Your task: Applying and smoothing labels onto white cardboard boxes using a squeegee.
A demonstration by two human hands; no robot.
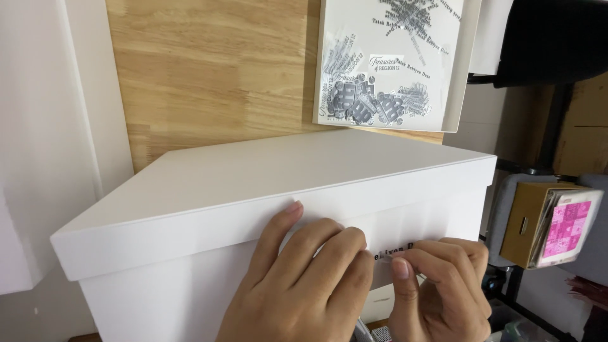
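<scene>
The white box (253, 209) stands at the front of the wooden worktop (209, 69), lid on. It is probably stiff, light card with a smooth, slippery face. The left hand (304, 285) lies flat, fingers open, pressing the front wall. The right hand (443, 285) pinches a clear lettered sticker (394, 253) against that wall; thin film, best handled by its edge. A sticker tray (459, 76) lies behind; open room lies left of it.

White lidded box (253, 183) on wooden table, lettered sticker (394, 253) on its front.
</scene>
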